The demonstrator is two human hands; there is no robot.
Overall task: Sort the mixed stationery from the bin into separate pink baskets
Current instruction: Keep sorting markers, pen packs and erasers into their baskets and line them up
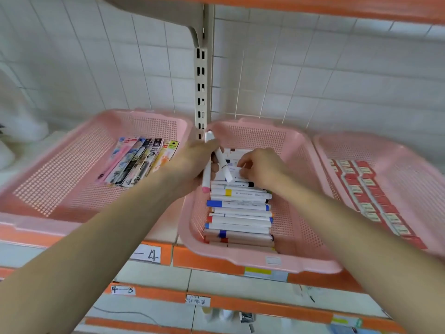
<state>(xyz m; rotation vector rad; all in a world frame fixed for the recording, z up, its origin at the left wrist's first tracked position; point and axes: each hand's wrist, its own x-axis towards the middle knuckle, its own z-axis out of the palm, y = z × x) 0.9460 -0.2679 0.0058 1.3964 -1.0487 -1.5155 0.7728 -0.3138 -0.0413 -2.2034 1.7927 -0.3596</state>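
Three pink baskets stand side by side on a shelf. The middle basket [255, 260] holds a stack of several white markers [240, 213] with coloured caps, laid crosswise. My left hand [192, 165] is over that basket's left rim and grips two white markers [222, 165]; one has a pink tip pointing down. My right hand [261, 168] reaches into the far end of the basket, its fingers curled on a marker at the top of the stack. The left basket [60, 189] holds several flat printed packs [139, 162]. The right basket [409, 165] holds rows of small red-and-white boxes [368, 189].
The shelf has an orange front edge [209, 261] with paper labels. A slotted cream upright [201, 92] rises behind the baskets against a white tiled wall. Lower orange-edged shelves [240, 307] lie below. An upper shelf [313, 8] overhangs at the top.
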